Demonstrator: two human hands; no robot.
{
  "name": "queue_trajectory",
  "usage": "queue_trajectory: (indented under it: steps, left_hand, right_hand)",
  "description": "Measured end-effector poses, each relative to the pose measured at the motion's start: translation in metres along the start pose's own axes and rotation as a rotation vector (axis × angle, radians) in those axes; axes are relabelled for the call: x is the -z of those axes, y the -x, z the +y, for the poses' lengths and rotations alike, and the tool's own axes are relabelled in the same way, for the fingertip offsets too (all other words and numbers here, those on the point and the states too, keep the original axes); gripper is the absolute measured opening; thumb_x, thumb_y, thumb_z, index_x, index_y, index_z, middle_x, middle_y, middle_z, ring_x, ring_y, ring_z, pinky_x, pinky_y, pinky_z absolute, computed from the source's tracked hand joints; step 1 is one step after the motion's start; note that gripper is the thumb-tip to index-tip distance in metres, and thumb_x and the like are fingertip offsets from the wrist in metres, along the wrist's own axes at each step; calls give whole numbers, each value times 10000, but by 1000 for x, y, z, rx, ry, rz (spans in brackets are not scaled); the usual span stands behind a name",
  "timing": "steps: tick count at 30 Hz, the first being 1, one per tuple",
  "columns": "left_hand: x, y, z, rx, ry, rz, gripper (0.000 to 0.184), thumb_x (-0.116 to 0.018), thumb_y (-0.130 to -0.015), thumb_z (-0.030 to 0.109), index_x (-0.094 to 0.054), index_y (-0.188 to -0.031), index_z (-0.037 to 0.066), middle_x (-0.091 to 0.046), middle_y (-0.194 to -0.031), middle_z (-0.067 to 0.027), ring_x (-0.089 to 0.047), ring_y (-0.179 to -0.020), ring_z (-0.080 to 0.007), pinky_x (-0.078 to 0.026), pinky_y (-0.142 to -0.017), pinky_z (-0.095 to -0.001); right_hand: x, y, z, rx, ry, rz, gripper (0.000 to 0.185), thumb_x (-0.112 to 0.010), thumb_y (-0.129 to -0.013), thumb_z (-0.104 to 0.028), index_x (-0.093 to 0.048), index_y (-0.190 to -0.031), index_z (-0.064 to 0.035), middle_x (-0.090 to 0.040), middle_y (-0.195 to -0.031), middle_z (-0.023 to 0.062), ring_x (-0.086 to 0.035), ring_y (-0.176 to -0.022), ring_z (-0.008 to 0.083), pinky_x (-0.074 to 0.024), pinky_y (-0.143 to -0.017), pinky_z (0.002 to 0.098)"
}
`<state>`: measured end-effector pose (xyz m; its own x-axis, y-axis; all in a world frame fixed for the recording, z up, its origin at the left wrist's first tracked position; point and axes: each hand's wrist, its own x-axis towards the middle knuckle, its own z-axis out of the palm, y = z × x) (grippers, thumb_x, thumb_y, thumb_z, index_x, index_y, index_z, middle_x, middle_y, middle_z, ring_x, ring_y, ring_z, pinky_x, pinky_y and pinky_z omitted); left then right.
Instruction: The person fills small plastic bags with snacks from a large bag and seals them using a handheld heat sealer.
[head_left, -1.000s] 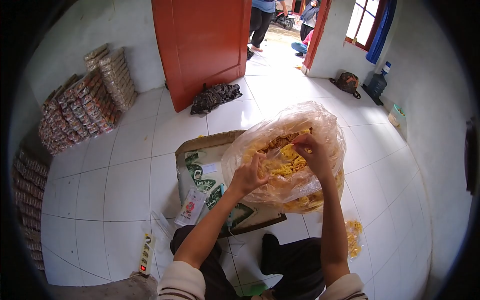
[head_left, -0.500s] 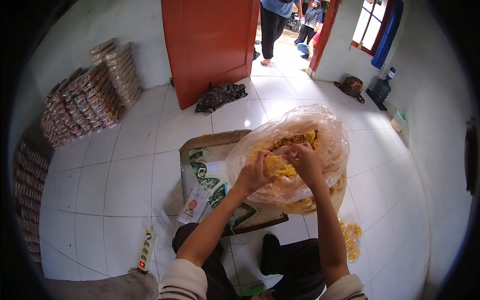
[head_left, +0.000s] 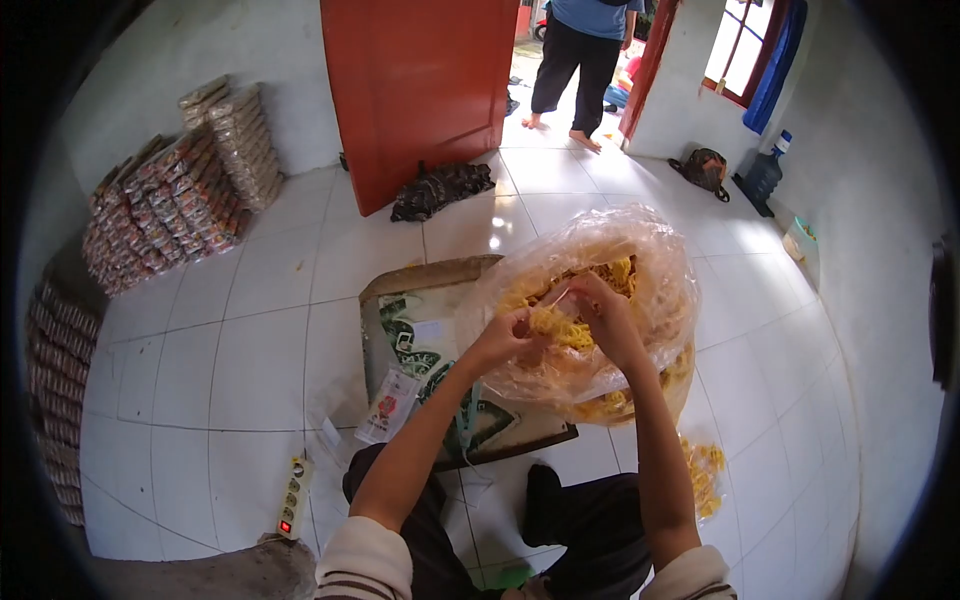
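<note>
A large transparent plastic bag (head_left: pixel 660 240) stands in front of me, its mouth wide open, filled with yellow and brownish crinkly snacks (head_left: pixel 625 275). Over that opening, my left hand (head_left: pixel 502 342) pinches the left side of a small transparent plastic bag (head_left: pixel 555 300), with yellow snack pieces showing at it. My right hand (head_left: pixel 607 318) is closed at the small bag's upper right side, fingers bent inward. Its exact outline is hard to make out against the snacks. Beneath the big bag lies a worn low board (head_left: pixel 430 275) with green print.
Printed plastic packaging (head_left: pixel 390 405) lies on the board's left part. A power strip (head_left: pixel 293 497) is on the tiles at lower left. A filled bag of snacks (head_left: pixel 703 475) rests at right. Stacked packs (head_left: pixel 170 200) line the left wall. A person (head_left: pixel 580 60) stands at the doorway beside the red door (head_left: pixel 420 90).
My hands have shifted slightly; the right one is a little higher over the big bag's mouth. In the doorway the standing person has moved to the right, hiding another person behind.
</note>
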<state>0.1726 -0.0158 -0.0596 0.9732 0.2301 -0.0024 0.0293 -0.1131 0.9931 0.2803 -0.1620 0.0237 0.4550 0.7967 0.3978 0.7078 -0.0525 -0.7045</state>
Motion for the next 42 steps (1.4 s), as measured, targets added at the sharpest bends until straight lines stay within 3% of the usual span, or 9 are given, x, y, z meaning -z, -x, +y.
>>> queue_trajectory:
  steps: [2,6,10,12,18,28,30,37,42]
  left_hand:
    - [4,2,5,-3,-15,67,459,-708,-756,238,-519,-1091,-13,-621,-939,-63,-589,-818,-106,-469,-704,-241]
    - [9,-4,-16,-120,-10,227,418,-688,-774,196,-506,-1083,-18,-618,-937,-56,-593,-827,-106,-470,-705,-238]
    - [14,-2,-30,-32,-114,240,388,-686,-779,198,-510,-1048,-18,-615,-904,-56,-598,-800,-106,-477,-669,-240]
    - [15,2,-35,25,-158,267,467,-714,-731,332,-540,-1002,-7,-636,-811,-95,-607,-717,-123,-478,-629,-251]
    - [19,10,-48,-21,-179,306,514,-731,-703,368,-537,-996,-6,-632,-798,-98,-638,-715,-162,-489,-612,-264]
    - [14,16,-40,-25,-183,304,535,-747,-681,372,-535,-992,-8,-643,-809,-115,-646,-712,-181,-492,-594,-279]
    - [13,16,-30,21,-253,240,468,-717,-744,219,-484,-1054,-44,-625,-953,-119,-622,-826,-160,-512,-692,-274]
    - [10,20,-19,62,-254,295,453,-728,-732,204,-497,-1042,-34,-630,-928,-104,-619,-816,-146,-502,-687,-264]
    - [10,15,-27,11,-146,226,400,-716,-746,191,-504,-1019,-11,-631,-862,-74,-609,-749,-118,-493,-650,-251]
  right_hand:
    - [0,-1,9,-35,-83,130,138,-526,-856,-83,-564,-977,-31,-631,-889,77,-597,-825,179,-447,-725,296]
    - [-9,-2,65,-76,-107,215,150,-563,-812,-56,-578,-952,-4,-623,-860,153,-608,-770,257,-464,-700,309]
    - [-39,12,126,-110,189,-6,194,-632,-760,-133,-627,-902,0,-624,-804,182,-609,-717,303,-474,-685,366]
    - [-49,13,130,-251,359,-80,200,-655,-726,-154,-636,-874,-20,-623,-791,157,-587,-764,311,-463,-700,394]
    - [-67,14,121,-78,678,87,186,-701,-670,-192,-625,-754,-44,-580,-722,115,-547,-744,277,-453,-693,374]
    - [-22,-33,27,22,123,272,147,-652,-703,-133,-532,-740,-57,-594,-701,56,-544,-737,256,-412,-689,381]
    - [-22,-33,21,67,227,149,120,-645,-706,-128,-546,-747,-74,-592,-673,32,-545,-752,236,-385,-754,383]
    - [-19,-28,6,81,329,-43,79,-664,-699,-112,-626,-746,-61,-621,-687,30,-556,-788,214,-375,-798,344]
    - [-25,-26,10,31,412,-204,144,-591,-773,-223,-656,-792,-96,-640,-734,33,-534,-893,233,-346,-819,423]
